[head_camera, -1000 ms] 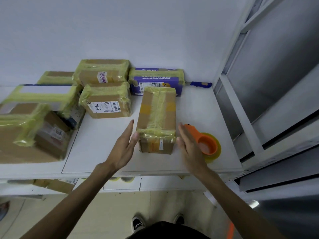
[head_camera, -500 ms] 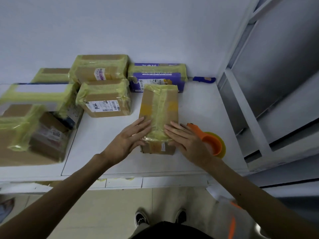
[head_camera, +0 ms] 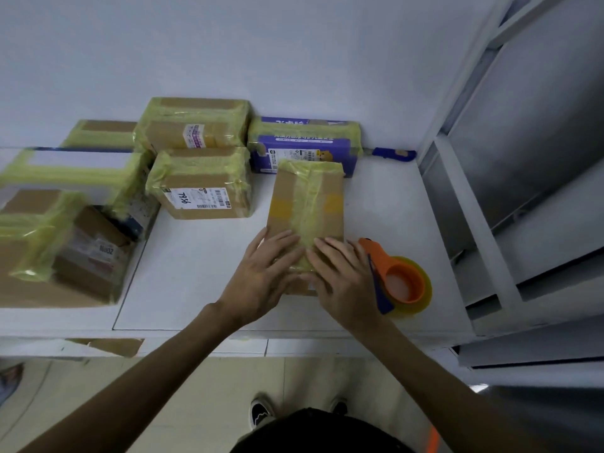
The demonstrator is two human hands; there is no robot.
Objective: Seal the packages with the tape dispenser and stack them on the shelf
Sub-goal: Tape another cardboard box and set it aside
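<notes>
A narrow cardboard package (head_camera: 307, 204) lies lengthwise on the white shelf (head_camera: 196, 276), with a strip of yellowish tape along its top. My left hand (head_camera: 261, 276) and my right hand (head_camera: 343, 279) lie flat side by side on its near end, fingers straight, pressing the tape down. The orange tape dispenser (head_camera: 398, 279) with its roll of yellowish tape sits on the shelf just right of my right hand, touched by neither hand.
Several taped packages fill the shelf's left and back: a labelled brown box (head_camera: 202, 188), a purple box (head_camera: 307, 148), a big carton (head_camera: 62, 250). A blue-handled tool (head_camera: 395, 154) lies by the wall. Grey shelving (head_camera: 490, 223) rises on the right.
My hands came in from either side of the package and settled flat on its near end. Since half a second ago they have shifted only slightly.
</notes>
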